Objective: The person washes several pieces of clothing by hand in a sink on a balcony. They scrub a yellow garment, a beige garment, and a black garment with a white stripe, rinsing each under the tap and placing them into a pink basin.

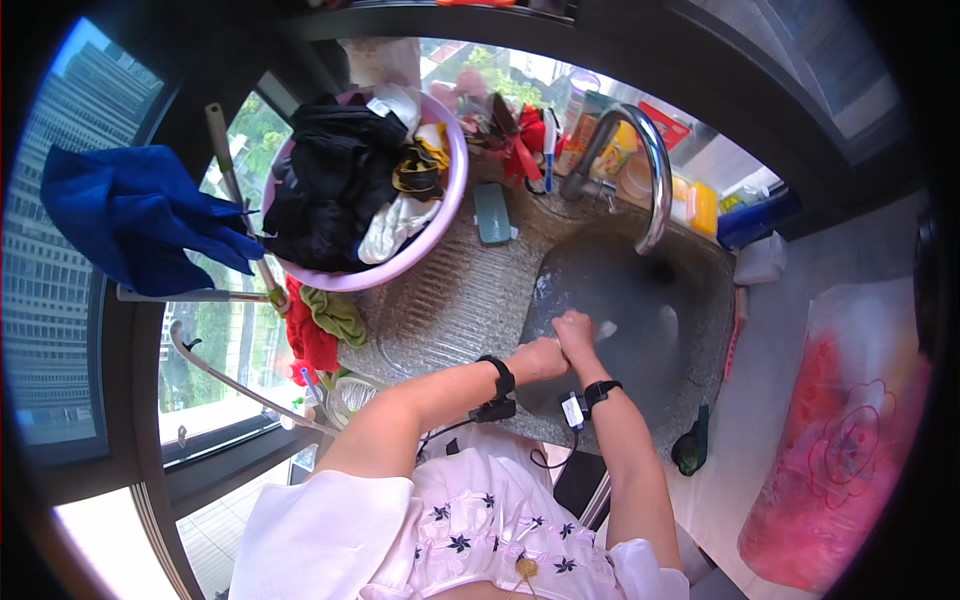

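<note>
Both hands are close together above the left part of the stone sink (705,330), which holds grey, cloudy water (637,360). My left hand (541,360) is curled, with its knuckles against my right hand (576,334), which is curled too. Whether something small lies within the fingers cannot be seen. Pale patches show in the water beside the right hand. A curved chrome faucet (660,165) stands at the sink's far side. Left of the basin lies the ribbed stone washboard (442,292), its surface wet.
A pink tub (397,276) heaped with dark and white clothes (330,180) stands at the back left. Near it are a green soap box (492,214), red and green cloths (334,315) and a hanging blue cloth (142,217). Bottles and packets line the window; a brush (691,450) lies right of the sink.
</note>
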### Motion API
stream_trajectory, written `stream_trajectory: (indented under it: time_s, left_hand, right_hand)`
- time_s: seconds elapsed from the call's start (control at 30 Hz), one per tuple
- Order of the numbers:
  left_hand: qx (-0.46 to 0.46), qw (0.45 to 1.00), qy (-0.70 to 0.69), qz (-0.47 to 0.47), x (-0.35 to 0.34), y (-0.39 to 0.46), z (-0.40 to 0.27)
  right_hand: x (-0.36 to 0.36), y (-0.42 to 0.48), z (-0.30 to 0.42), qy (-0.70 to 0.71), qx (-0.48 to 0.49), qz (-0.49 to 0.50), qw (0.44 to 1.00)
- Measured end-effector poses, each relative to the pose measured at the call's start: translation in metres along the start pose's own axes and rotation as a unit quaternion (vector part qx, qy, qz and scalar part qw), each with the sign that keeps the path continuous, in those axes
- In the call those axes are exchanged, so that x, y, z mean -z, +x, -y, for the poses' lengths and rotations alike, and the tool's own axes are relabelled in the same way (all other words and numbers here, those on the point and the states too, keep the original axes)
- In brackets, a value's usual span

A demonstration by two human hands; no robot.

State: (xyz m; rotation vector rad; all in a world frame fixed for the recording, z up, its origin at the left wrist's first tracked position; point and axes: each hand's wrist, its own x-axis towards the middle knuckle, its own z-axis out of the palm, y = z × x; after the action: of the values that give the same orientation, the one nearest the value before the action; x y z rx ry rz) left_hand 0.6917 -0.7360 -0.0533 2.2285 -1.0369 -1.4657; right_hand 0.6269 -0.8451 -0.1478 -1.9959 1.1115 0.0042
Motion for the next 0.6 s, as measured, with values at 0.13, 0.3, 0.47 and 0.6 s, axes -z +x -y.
stream_trajectory:
  time_s: [0.13,0.3,0.47,0.6]
  left_hand:
    - [-0.02,0.999,0.035,-0.005,-0.008,0.002,0.016]
    - [-0.03,0.994,-0.042,-0.094,-0.006,-0.018,0.033]
    - [-0.126,0.953,-0.235,-0.143,0.061,-0.095,0.076]
    - [-0.211,0.83,-0.39,-0.339,0.161,-0.198,0.085]
  right_hand:
    - [-0.008,-0.003,0.0,-0.043,0.016,-0.008,0.999]
    - [-0.009,-0.026,0.015,0.158,-0.017,0.004,0.987]
    - [0.032,-0.088,0.095,0.476,0.011,-0.013,0.88]
    - [0.049,-0.082,0.046,0.32,-0.056,0.03,0.945]
